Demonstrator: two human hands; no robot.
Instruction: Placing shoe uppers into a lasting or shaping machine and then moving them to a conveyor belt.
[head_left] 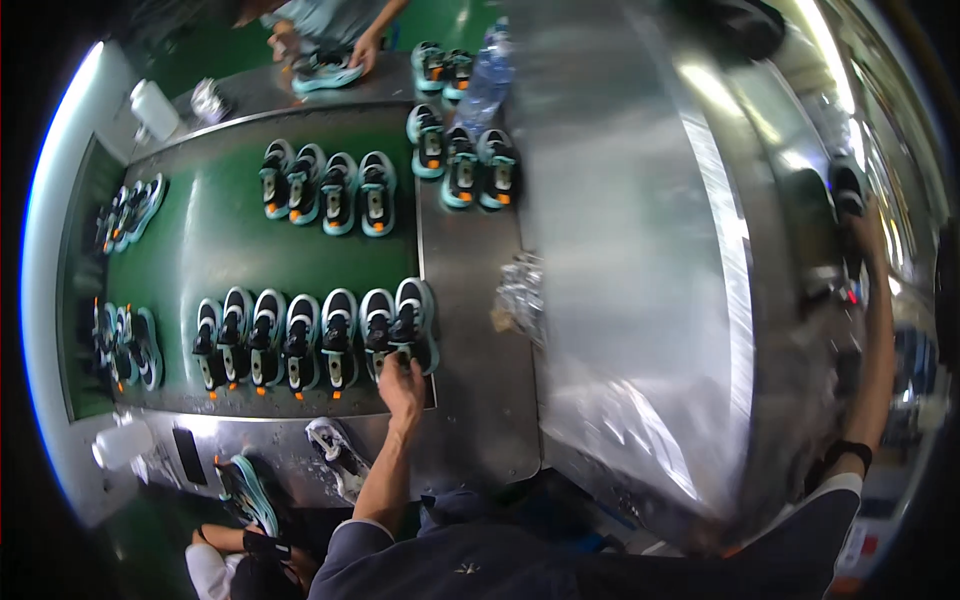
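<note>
At the right end of the front row on the green belt, my left hand (402,392) has its fingers closed at the heels of two black-and-white sneakers with mint soles. One is the end sneaker (411,312); its neighbour (377,315) stands beside it. Whether both are gripped is partly hidden by the fingers. Far to the right, my right arm reaches forward past the metal housing, and my right hand (866,232) is closed round a dark sneaker (849,186), toe pointing away. That side is dim and bent by the lens.
More sneakers stand on the green belt (225,262). Several others and a clear plastic bottle (490,72) stand on the metal ledge (470,400). Crumpled clear plastic (521,295) lies against the large metal housing (630,200). Co-workers handle sneakers across the belt and at lower left.
</note>
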